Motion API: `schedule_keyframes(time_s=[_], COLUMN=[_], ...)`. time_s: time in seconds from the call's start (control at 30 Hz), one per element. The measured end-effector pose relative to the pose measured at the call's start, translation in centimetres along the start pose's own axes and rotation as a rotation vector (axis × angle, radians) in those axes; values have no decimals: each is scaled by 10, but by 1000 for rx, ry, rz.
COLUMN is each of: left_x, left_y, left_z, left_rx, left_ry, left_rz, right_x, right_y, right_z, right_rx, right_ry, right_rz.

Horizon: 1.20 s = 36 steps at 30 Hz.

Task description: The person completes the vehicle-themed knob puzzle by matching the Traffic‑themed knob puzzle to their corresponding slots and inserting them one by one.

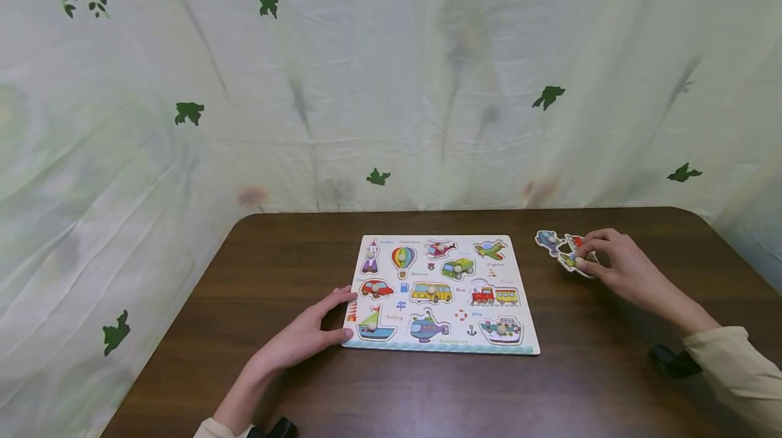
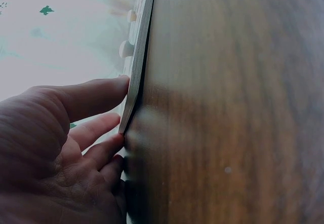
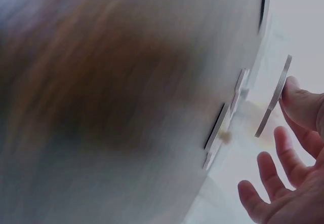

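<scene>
A white wooden puzzle board [image 1: 385, 261] with pictures of vehicles lies flat on the table. My left hand [image 1: 296, 336] rests at the board's left edge, thumb and fingers spread apart. The left wrist view shows the thumb on the board's top face, the other fingers near the edge. Right of the board, my right hand [image 1: 629, 268] is over several loose puzzle pieces [image 1: 548, 241]. In the right wrist view, thumb and finger pinch one thin puzzle piece [image 3: 274, 97], raised off the table. Its picture is hidden there; the remaining fingers are spread.
The brown table [image 1: 275, 261] has rounded far corners. Behind it hangs a pale curtain [image 1: 379, 85] with a green leaf print. Knobbed pieces [image 3: 217, 133] lie on the table beside the right hand. Dark wrist devices [image 1: 675, 361] show at both sleeves.
</scene>
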<state>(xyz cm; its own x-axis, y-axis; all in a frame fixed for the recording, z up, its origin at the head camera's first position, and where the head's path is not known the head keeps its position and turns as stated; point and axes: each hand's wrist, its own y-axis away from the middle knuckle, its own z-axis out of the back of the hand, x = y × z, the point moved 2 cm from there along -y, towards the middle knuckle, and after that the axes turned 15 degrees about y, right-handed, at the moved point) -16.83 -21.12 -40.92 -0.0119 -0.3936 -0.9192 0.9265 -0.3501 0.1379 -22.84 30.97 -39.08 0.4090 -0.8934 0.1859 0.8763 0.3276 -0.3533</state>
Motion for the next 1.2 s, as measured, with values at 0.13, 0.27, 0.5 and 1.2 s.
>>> schedule_keyframes(time_s=[0.13,0.27,0.5,1.2], left_x=[-1,-1,-1,0], left_y=[0,1,1,1], left_z=[0,0,0,-1], left_rx=[-4,-4,-2,1], left_ry=[-4,-7,-15,-9], left_rz=[-1,0,7,-10], right_x=[6,11,21,42], right_y=[-5,-9,-16,-42], right_z=[0,-2,-5,-22], right_rx=[-14,-18,-27,-19], right_ry=[-9,-27,-68,-160], right_rz=[13,9,-15,-3])
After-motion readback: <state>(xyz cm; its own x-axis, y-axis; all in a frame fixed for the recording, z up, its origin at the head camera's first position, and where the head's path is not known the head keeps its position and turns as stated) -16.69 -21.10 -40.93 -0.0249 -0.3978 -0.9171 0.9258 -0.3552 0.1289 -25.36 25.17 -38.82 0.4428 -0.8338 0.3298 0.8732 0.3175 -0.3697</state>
